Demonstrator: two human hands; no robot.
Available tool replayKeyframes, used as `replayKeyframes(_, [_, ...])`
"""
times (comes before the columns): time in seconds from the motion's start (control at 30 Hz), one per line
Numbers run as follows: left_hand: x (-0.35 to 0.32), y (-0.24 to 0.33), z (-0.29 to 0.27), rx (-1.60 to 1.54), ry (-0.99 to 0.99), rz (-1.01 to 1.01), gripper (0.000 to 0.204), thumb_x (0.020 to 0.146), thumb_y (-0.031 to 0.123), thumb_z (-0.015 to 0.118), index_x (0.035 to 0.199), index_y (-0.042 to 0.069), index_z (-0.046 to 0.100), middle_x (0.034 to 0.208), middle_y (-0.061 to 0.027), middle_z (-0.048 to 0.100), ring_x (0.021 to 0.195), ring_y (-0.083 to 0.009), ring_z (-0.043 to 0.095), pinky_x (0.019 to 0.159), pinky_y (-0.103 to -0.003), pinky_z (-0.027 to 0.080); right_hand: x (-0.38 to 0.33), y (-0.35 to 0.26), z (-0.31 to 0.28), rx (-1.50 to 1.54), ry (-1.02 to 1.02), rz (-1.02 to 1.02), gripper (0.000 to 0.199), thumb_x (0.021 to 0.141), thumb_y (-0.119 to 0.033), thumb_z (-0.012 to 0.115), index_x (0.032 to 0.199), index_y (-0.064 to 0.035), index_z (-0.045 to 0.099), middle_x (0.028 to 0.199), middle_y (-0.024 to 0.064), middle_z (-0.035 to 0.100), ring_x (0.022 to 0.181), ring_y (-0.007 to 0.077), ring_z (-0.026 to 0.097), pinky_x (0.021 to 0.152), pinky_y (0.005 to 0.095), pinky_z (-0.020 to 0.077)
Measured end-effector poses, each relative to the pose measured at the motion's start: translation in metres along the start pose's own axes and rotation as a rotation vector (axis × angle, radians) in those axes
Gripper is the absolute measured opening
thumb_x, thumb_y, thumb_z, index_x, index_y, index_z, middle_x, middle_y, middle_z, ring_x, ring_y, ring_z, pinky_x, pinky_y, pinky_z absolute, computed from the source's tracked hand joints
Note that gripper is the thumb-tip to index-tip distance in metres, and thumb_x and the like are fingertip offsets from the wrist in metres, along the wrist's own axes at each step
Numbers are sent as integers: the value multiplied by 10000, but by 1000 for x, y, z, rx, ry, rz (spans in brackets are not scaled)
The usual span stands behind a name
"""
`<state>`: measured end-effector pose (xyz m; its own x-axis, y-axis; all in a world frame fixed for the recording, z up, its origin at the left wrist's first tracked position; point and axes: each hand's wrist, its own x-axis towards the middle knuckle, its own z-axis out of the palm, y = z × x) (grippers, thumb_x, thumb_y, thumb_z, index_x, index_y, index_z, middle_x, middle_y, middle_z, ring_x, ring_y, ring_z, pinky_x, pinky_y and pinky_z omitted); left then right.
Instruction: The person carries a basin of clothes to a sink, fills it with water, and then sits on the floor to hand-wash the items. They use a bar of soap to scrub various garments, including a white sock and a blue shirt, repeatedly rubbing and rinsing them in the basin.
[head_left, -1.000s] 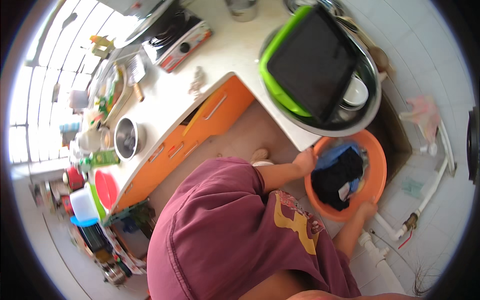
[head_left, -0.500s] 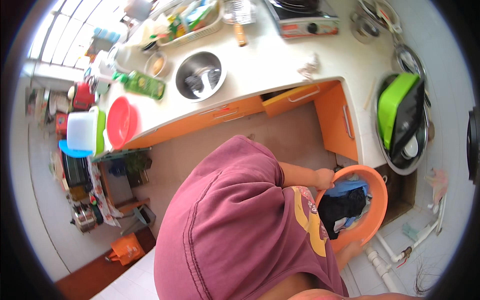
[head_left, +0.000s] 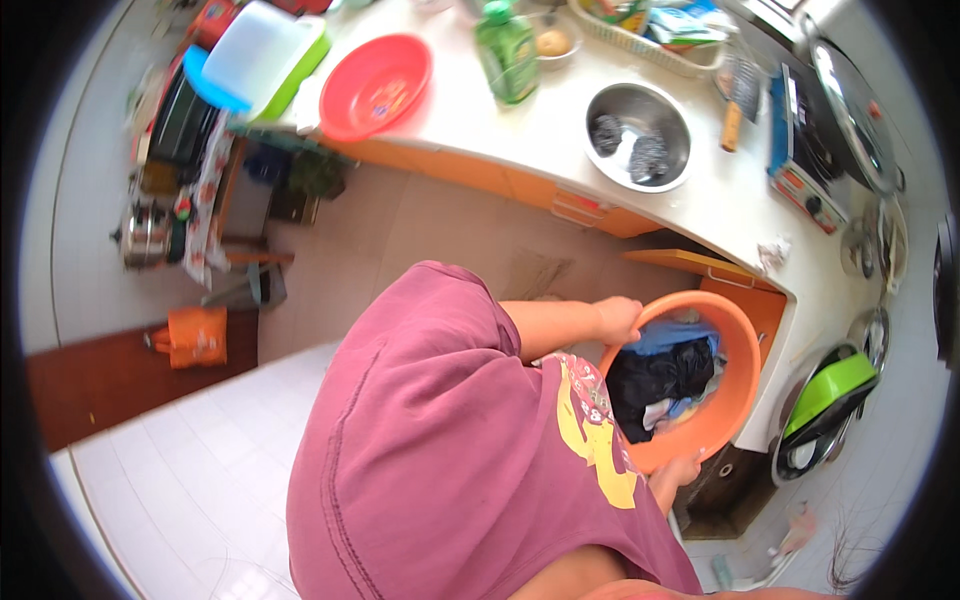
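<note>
Orange basin (head_left: 742,392) of dark clothes (head_left: 660,378), carried just beside table (head_left: 720,200); left hand (head_left: 617,320) and right hand (head_left: 684,468) clamped on opposite rims. Could tip and spill laundry if either grip slips.

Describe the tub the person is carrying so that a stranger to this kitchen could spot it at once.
Start at the long white counter with orange drawers. Just below its corner, both hands grip a round orange tub by its rim, with dark and blue clothes heaped inside. The flat red basin on the counter is empty.
</note>
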<state>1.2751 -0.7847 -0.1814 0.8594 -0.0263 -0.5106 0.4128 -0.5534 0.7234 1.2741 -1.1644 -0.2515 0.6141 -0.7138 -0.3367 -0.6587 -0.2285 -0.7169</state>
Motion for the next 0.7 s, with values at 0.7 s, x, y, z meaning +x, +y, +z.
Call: replayKeyframes(0.7, [-305, -159, -108, -531, 762, -694, 370, 675, 271, 670, 905, -2, 574, 870, -239, 628, 837, -391, 612, 743, -443, 490, -280, -161, 153, -489, -937, -444, 434, 970, -360, 481, 958, 58, 595, 874, 113, 658, 756, 212, 639, 667, 332, 518])
